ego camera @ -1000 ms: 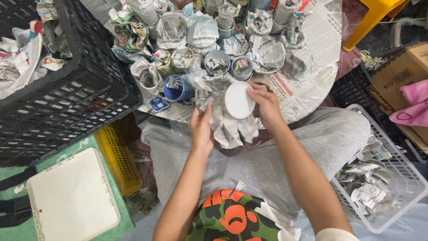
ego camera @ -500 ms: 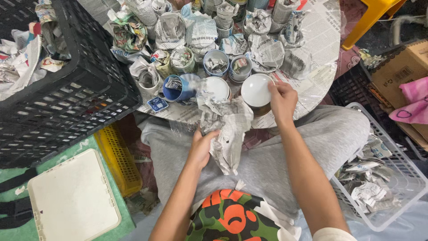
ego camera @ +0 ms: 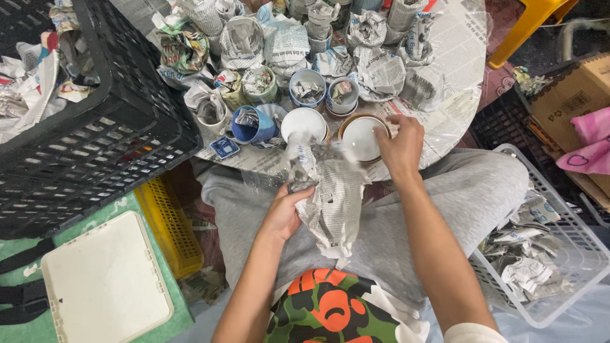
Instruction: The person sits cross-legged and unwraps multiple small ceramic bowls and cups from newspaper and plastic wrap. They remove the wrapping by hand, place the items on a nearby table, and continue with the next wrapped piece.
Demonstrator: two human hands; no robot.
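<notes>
Left hand (ego camera: 284, 213): closed around a crumpled sheet of newspaper (ego camera: 330, 200), held over the lap just below the near edge of the round table (ego camera: 454, 70).
Right hand (ego camera: 401, 147): fingers curled on the right rim of a white bowl (ego camera: 361, 136), gripping it at the table's near edge.
White bowl: upright, brown outer rim showing; it stands just beside a second white bowl (ego camera: 304, 123) on its left.
Newspaper: the top of the sheet is blurred and overlaps the near side of both bowls; the lower end hangs down across the grey trousers.
Table surface: covered with printed paper; cups and bowls stuffed or wrapped in newspaper crowd the left and far parts. A blue cup (ego camera: 253, 124) lies tilted near the left near edge, a small blue square dish (ego camera: 224, 147) beside it.
Open room: a bare stretch of paper cover at the table's right edge, beyond the right hand.
Left side: a black crate (ego camera: 108, 140) presses against the table's left edge; a yellow basket (ego camera: 168, 222) and a white lid (ego camera: 105, 282) lie below it.
Right side: a white basket (ego camera: 572, 254) of crumpled paper beside the right knee.
Cut off: the table's far edge, the crate and the white basket run out of frame.
Hard to make out: the contents of the wrapped pieces.
</notes>
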